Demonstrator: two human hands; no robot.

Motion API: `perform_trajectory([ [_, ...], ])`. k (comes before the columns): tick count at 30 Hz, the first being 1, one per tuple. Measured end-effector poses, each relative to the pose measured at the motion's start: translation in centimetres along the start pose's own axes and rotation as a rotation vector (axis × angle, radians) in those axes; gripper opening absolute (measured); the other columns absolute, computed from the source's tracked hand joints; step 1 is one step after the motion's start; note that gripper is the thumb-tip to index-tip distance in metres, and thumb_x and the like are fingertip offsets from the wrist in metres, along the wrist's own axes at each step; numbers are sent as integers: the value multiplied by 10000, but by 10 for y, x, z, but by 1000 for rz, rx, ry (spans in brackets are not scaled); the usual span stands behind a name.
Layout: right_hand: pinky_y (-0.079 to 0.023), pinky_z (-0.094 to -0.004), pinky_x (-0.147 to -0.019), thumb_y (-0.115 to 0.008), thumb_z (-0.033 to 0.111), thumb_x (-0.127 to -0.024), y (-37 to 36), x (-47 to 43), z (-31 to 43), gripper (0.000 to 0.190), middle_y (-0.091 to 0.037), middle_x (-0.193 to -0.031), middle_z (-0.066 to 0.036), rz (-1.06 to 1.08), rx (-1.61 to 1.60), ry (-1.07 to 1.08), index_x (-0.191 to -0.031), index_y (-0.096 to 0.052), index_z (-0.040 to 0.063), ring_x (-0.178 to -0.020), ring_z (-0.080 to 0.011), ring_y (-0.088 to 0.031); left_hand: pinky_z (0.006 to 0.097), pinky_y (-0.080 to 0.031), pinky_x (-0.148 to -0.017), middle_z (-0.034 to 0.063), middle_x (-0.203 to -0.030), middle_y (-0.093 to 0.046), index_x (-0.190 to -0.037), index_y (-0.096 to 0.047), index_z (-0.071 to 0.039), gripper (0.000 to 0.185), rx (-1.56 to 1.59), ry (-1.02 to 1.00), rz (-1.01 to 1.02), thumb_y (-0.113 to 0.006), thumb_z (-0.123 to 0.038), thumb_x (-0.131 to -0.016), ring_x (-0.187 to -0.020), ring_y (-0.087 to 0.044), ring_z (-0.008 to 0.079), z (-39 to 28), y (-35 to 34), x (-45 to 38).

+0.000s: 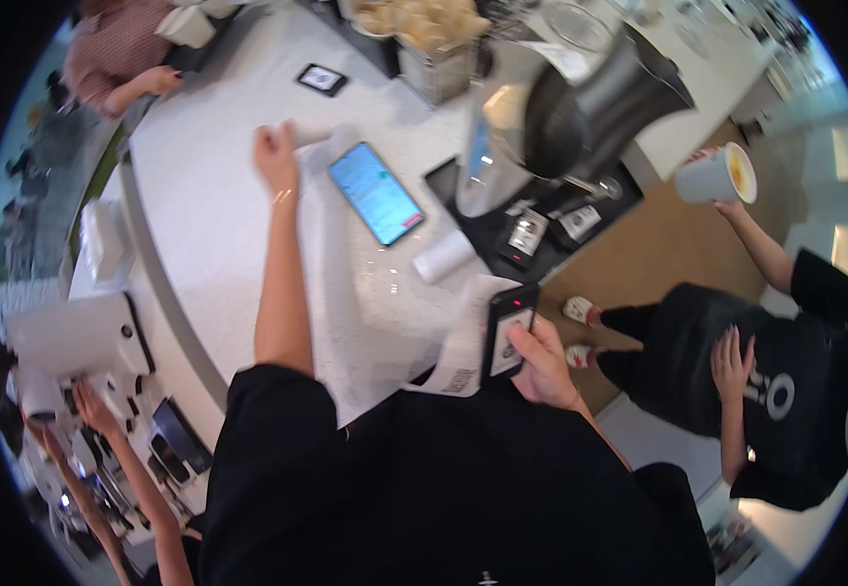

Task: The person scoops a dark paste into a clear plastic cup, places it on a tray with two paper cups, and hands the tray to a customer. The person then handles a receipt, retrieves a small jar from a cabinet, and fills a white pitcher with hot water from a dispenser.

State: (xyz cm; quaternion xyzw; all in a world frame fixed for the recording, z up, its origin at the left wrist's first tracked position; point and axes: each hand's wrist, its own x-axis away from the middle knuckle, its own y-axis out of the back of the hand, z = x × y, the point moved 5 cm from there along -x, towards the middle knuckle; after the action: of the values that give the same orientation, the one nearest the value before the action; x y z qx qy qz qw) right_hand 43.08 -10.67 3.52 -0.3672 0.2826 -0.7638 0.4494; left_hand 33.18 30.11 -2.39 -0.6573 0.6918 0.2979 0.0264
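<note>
My right hand (544,362) holds a black pager (511,329) with a white label and a red light. A curled printed paper slip (460,359) hangs beside the pager, against its left side. My left hand (277,157) is stretched out over the white counter (211,190); it is blurred, and its grip is unclear. Along my left forearm runs a long white sheet (332,308), apparently paper. A smartphone (377,194) with a lit screen lies on the counter between my hands. Near it is a small white roll (442,256).
A black tray (482,238) holds more pagers (526,234), beside a dark pitcher (636,88). Another pager (321,79) lies farther back. At right a co-worker holds a paper cup (709,176). Another person's hands (98,410) work at lower left; a person's hand (160,79) rests at top left.
</note>
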Motion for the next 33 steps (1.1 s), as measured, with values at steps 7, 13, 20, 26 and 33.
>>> perform_trajectory([
  [7, -438, -239, -797, -530, 165, -919, -4, 6, 9, 291, -578, -1042, -40, 195, 201, -163, -1151, -526, -12, -906, -88, -539, 235, -390, -656, 101, -922, -505, -986, -394, -34, 238, 583, -93, 494, -587, -84, -856, -771, -492, 129, -203, 80, 245],
  [13, -428, -208, -733, -536, 146, -910, 31, 18, 23, 236, -588, -954, 1, -29, 523, 0, -1081, -549, -17, -839, -32, -506, 302, -378, -906, 173, -1181, -447, -1236, -197, -42, 462, 774, 409, 826, -476, 34, -875, -1060, -484, 197, -226, 35, 276],
  [20, -501, -278, -775, -503, 203, -926, 56, -7, -23, 260, -630, -971, -89, -144, 70, -187, -1109, -523, 19, -880, -159, -623, 255, -402, -838, 146, -1068, -526, -1186, -330, -56, 373, 405, 428, 336, -524, -3, -871, -968, -504, 140, -146, 60, 260],
  [26, -513, -283, -717, -476, 161, -931, 53, -8, -36, 255, -604, -961, -80, -83, 39, -245, -1146, -485, 25, -805, -182, -632, 265, -410, -859, 80, -1064, -535, -1072, -519, -7, 243, 170, 338, 345, -549, -37, -833, -958, -512, 142, -133, 74, 234],
  [33, -517, -311, -729, -479, 5, -857, 66, -21, -46, 351, -560, -1015, -66, -313, 329, 143, -1197, -405, 48, -908, -157, -598, 273, -374, -914, 87, -1148, -497, -1144, -478, -23, 377, 165, 299, 384, -613, -40, -793, -1074, -457, 161, -121, 89, 212],
])
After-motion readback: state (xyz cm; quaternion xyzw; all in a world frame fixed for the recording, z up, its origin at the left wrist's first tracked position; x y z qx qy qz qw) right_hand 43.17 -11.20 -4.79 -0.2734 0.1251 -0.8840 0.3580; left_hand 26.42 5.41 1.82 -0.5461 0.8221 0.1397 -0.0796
